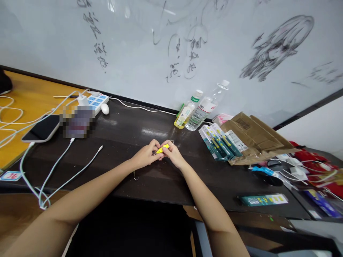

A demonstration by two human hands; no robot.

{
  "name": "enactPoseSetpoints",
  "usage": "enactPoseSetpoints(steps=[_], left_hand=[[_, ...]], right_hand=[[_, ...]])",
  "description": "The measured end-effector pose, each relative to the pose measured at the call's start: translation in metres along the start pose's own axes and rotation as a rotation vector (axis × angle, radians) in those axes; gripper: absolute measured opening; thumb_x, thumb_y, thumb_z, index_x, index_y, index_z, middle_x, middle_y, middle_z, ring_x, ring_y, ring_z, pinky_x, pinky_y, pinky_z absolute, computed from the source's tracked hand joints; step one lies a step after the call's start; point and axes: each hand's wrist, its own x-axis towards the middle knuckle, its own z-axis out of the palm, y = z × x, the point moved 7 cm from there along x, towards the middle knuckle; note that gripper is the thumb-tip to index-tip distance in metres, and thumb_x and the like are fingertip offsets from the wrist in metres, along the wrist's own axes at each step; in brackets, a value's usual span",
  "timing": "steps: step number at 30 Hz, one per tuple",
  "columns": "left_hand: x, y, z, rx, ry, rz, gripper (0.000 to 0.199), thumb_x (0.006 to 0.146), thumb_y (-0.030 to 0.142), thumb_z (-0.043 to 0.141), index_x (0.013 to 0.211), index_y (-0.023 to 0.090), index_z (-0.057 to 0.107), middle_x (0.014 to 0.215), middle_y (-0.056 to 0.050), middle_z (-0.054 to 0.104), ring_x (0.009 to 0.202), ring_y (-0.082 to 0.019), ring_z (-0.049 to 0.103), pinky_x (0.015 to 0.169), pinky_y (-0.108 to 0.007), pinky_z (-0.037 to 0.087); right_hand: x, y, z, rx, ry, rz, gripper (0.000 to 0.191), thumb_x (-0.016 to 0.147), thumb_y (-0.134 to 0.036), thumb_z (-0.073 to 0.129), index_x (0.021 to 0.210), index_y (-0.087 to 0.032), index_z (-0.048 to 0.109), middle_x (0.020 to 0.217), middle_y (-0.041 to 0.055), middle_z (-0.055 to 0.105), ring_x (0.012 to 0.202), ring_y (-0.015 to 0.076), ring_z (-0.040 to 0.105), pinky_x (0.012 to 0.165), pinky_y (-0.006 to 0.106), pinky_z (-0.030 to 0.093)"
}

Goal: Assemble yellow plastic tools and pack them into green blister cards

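Note:
A small bright yellow piece (162,149) sits between my two hands above the dark tabletop; its exact kind is too small to make out. My left hand (146,154) is closed at its lower left end, with something thin and clear or shiny showing by the fingertips. On the other side my right hand (172,152) pinches the piece with thumb and fingers. A thin pale loop, like a cord, stands out above the right fingers. Another thin curved strand (135,176) lies on the table below my left wrist.
Two bottles, one yellowish (184,116) and one clear (199,116), stand against the whiteboard. Teal packages (219,142) and a brown cardboard packet (249,134) lie right; another teal package (264,200) is nearer. Phones (43,127), cables and a power strip (99,101) are left.

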Motion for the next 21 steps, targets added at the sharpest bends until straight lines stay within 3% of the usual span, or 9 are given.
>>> enactPoseSetpoints(steps=[4, 7, 10, 13, 17, 21], left_hand=[[0.002, -0.008, 0.002, -0.104, 0.0, -0.047, 0.035, 0.081, 0.043, 0.058, 0.099, 0.022, 0.037, 0.076, 0.003, 0.066, 0.035, -0.004, 0.045, 0.037, -0.016, 0.032], [0.006, -0.021, 0.006, -0.288, -0.022, -0.139, 0.04, 0.081, 0.051, 0.056, 0.1, 0.022, 0.036, 0.066, 0.005, 0.062, 0.035, -0.007, 0.05, 0.036, -0.016, 0.037], [0.007, -0.029, 0.021, -0.442, -0.188, -0.252, 0.042, 0.085, 0.059, 0.045, 0.097, 0.019, 0.041, 0.062, 0.0, 0.063, 0.043, -0.012, 0.06, 0.041, -0.02, 0.045], [0.003, -0.029, 0.034, -0.527, -0.346, -0.324, 0.047, 0.083, 0.061, 0.047, 0.098, 0.017, 0.045, 0.066, -0.003, 0.066, 0.05, -0.015, 0.065, 0.047, -0.023, 0.05], [-0.002, -0.024, 0.042, -0.573, -0.423, -0.344, 0.046, 0.082, 0.059, 0.052, 0.1, 0.018, 0.045, 0.07, -0.004, 0.067, 0.05, -0.014, 0.065, 0.047, -0.022, 0.049], [-0.002, -0.024, 0.042, -0.545, -0.404, -0.355, 0.044, 0.083, 0.06, 0.05, 0.098, 0.019, 0.042, 0.066, -0.003, 0.067, 0.042, -0.012, 0.06, 0.041, -0.019, 0.045]], right_hand=[[-0.001, -0.003, 0.002, 0.021, 0.008, -0.008, 0.032, 0.076, -0.047, 0.067, 0.087, -0.021, 0.053, 0.071, -0.003, 0.063, 0.057, 0.0101, 0.062, 0.055, 0.024, 0.056], [0.003, -0.007, -0.014, 0.109, 0.125, -0.048, 0.033, 0.077, -0.05, 0.065, 0.089, -0.021, 0.054, 0.065, -0.0044, 0.058, 0.051, 0.0089, 0.057, 0.049, 0.022, 0.054], [0.004, -0.015, -0.041, 0.242, 0.302, -0.137, 0.035, 0.078, -0.053, 0.063, 0.085, -0.02, 0.054, 0.057, -0.0072, 0.049, 0.044, 0.007, 0.048, 0.043, 0.021, 0.05], [0.004, -0.022, -0.061, 0.301, 0.41, -0.179, 0.036, 0.079, -0.054, 0.061, 0.08, -0.019, 0.052, 0.054, -0.008, 0.044, 0.04, 0.0058, 0.043, 0.039, 0.019, 0.046], [0.003, -0.025, -0.063, 0.312, 0.428, -0.185, 0.038, 0.079, -0.057, 0.058, 0.078, -0.019, 0.049, 0.06, -0.006, 0.051, 0.039, 0.0053, 0.043, 0.035, 0.018, 0.043], [0.004, -0.024, -0.052, 0.257, 0.38, -0.179, 0.038, 0.08, -0.057, 0.055, 0.078, -0.021, 0.046, 0.059, -0.0053, 0.056, 0.035, 0.0062, 0.044, 0.029, 0.017, 0.038]])
